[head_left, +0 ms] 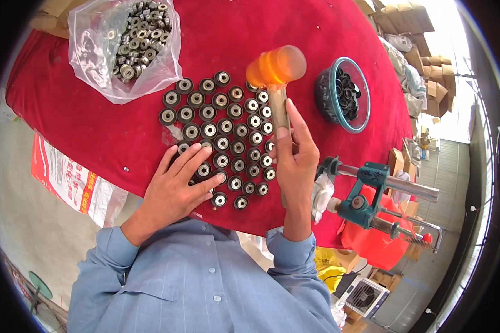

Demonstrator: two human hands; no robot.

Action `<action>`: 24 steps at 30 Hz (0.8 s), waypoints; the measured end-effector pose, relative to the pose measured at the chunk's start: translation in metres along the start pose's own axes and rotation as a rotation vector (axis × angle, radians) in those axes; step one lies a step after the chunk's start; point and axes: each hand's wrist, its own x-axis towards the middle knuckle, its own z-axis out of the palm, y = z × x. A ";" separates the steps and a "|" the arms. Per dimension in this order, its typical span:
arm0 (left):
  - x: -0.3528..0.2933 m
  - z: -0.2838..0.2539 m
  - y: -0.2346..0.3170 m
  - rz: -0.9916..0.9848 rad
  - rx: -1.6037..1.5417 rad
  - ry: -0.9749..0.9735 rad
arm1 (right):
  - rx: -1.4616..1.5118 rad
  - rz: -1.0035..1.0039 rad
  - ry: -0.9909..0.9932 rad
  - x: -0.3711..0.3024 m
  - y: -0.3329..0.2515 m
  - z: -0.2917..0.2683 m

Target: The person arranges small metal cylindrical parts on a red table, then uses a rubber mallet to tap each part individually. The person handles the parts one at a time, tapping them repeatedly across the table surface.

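Observation:
Rows of small black-rimmed wheels with metal bearings in them lie on a red cloth-covered table. Over the near left part of these rows my left hand rests with its fingers spread, fingertips touching a few wheels and covering some. My right hand is wrapped round the wooden handle of a mallet, its forefinger stretched along the handle. The mallet's orange head is raised beyond the far right of the rows and hides part of a wheel there.
A clear plastic bag of loose metal bearings sits at the far left. To the right stands a clear tub with black rings. A green press-like tool is at the near right edge, beside a red bag.

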 end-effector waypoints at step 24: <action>0.005 -0.004 0.001 0.013 0.028 0.021 | -0.126 -0.222 -0.121 -0.005 0.010 0.038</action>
